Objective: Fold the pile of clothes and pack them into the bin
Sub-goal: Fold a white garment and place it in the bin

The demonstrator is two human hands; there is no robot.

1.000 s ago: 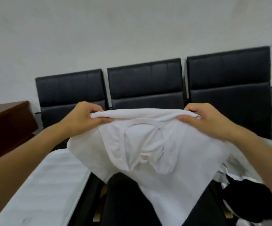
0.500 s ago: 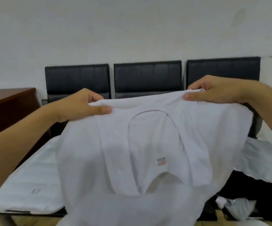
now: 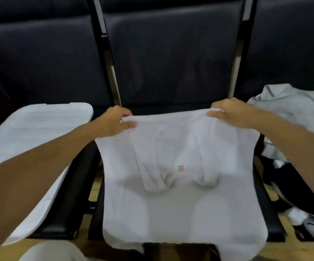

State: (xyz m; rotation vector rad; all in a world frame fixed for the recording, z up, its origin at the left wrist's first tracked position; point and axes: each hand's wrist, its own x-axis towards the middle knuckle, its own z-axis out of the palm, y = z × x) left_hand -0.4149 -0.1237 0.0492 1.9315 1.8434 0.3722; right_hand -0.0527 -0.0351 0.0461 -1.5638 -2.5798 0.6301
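A white T-shirt (image 3: 182,208) lies spread over the seat of the middle black chair (image 3: 171,59), its lower edge hanging over the front. My left hand (image 3: 114,122) pinches the shirt's top edge at the left shoulder. My right hand (image 3: 229,113) pinches the top edge at the right shoulder. The sleeves are folded inward over the chest, beside a small label. A pile of grey, white and black clothes (image 3: 291,113) sits on the right chair.
A white flat lid or tray (image 3: 30,140) rests on the left chair seat. Black chair backs stand behind all three seats. A wooden floor shows below the seats. A pale trouser leg (image 3: 52,251) is at the bottom edge.
The shirt was held up in the air in front of the chair backs. Both hands have come down with it, and it now lies across the middle seat.
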